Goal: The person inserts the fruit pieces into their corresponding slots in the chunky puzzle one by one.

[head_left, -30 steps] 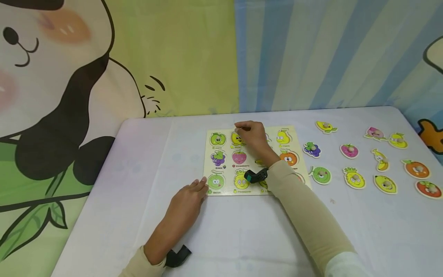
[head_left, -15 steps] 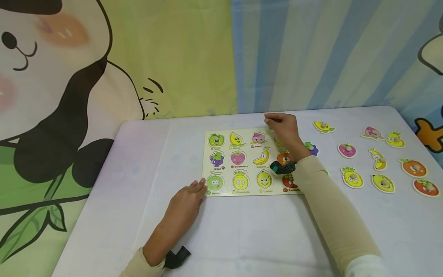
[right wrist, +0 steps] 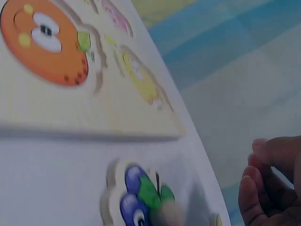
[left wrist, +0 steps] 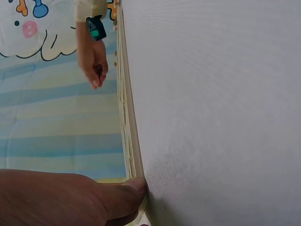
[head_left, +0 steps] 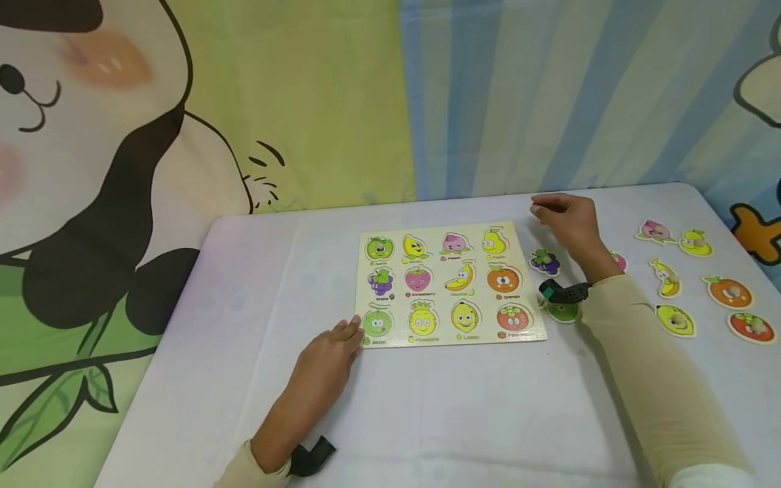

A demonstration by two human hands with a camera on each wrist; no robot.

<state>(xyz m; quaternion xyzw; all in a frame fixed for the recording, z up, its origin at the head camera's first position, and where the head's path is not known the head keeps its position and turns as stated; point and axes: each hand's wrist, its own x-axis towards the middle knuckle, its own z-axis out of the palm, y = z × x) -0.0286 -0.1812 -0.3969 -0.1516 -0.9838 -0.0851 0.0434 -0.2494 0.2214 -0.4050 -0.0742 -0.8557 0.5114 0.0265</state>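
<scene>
My left hand (head_left: 329, 362) touches the near left corner of a fruit puzzle board (head_left: 448, 342), its fingers lying fairly straight; in the left wrist view a fingertip (left wrist: 136, 184) rests against the board's edge. Beyond the board's right side my right hand (head_left: 572, 220) hovers, fingers loosely bent, with nothing visible between them in the right wrist view. Below it lies a grape puzzle piece (head_left: 545, 262) with a knob. The melon piece (head_left: 563, 313) and strawberry piece (head_left: 619, 261) are partly covered by the right arm. The mango and pineapple pieces are hidden behind that hand and arm.
More knobbed pieces lie at right on the white-covered table (head_left: 274, 305): peach (head_left: 655, 232), pear (head_left: 695, 242), banana (head_left: 665, 279), lemon (head_left: 675, 320), orange (head_left: 729, 292) and persimmon (head_left: 752, 329). A printed cloth (head_left: 323, 102) hangs behind the table.
The right hand has travelled right from above the board's top row to over the loose pieces, uncovering the board's pictures. The left hand has stayed at the board's corner.
</scene>
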